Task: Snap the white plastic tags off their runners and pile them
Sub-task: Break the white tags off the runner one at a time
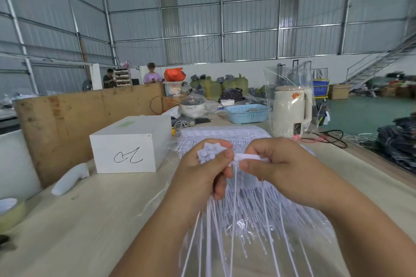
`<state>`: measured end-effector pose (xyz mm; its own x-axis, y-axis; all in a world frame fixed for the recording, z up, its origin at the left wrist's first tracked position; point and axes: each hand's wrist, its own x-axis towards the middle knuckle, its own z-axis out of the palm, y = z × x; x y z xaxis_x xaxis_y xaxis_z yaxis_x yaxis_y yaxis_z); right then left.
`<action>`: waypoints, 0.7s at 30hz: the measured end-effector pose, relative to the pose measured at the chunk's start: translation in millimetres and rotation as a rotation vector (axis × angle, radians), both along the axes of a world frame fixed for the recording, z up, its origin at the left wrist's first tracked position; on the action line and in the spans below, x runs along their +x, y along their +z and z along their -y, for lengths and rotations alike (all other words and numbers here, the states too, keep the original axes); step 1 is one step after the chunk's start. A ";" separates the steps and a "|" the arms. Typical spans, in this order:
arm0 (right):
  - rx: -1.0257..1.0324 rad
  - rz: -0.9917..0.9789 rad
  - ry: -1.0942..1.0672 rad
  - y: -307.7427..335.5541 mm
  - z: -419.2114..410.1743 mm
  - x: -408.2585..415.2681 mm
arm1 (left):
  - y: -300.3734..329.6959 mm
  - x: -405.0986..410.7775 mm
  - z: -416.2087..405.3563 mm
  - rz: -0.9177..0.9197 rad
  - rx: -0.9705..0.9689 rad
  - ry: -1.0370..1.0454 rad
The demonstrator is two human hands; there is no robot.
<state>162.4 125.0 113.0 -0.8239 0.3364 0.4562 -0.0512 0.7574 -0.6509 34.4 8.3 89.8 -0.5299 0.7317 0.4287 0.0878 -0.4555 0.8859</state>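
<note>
The pale blue perforated plastic basket [247, 114] is sitting at the far end of the wooden tabletop [90, 220]; its contents are not discernible. The clear plastic bag [290, 87] is enclosing the cream electric kettle [291, 111]. The left hand [200, 173] is clutching a bundle of detached white plastic tags [208, 153], round heads pointing up and away, thin tails trailing down toward the viewer. The right hand [276, 168] is pinching a white plastic runner strip [249, 157], lying roughly left to right, its end meeting the left thumb. Both are working above the heap of unseparated white tag strips [245, 200]. The white cardboard box [132, 144] is standing left, apart; bare tabletop lies at near left.
</note>
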 end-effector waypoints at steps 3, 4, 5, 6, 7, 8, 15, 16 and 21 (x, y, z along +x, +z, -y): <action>-0.019 -0.087 -0.039 -4.0 3.1 -5.7 | -2.8 1.8 -4.0 0.083 0.040 0.057; -0.021 -0.116 -0.052 -5.2 4.2 -7.1 | -3.4 3.0 -4.9 0.104 0.049 0.065; -0.032 -0.151 -0.057 -6.7 5.6 -8.9 | -4.2 3.9 -5.8 0.125 0.057 0.068; -0.051 -0.183 -0.058 -8.0 7.3 -11.0 | -4.1 5.2 -6.4 0.151 0.067 0.071; -0.070 -0.212 -0.058 -9.4 9.7 -13.5 | -4.3 5.9 -7.3 0.173 0.079 0.076; -0.089 -0.242 -0.061 -10.9 12.3 -16.3 | -3.8 6.1 -7.9 0.194 0.092 0.079; -0.270 -0.381 -0.089 -2.3 1.7 -8.2 | 1.9 -14.8 0.3 0.347 0.097 0.029; -0.247 -0.328 -0.012 -0.9 2.4 -6.9 | 1.0 -14.0 0.2 0.277 0.047 0.044; -0.108 -0.139 0.135 -4.6 12.0 -9.4 | -2.8 -4.9 -2.8 0.163 -0.107 -0.053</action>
<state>153.0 112.9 108.4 -0.7963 0.2805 0.5359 -0.2421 0.6642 -0.7073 29.6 11.1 87.0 -0.5457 0.7971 0.2587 -0.0824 -0.3583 0.9300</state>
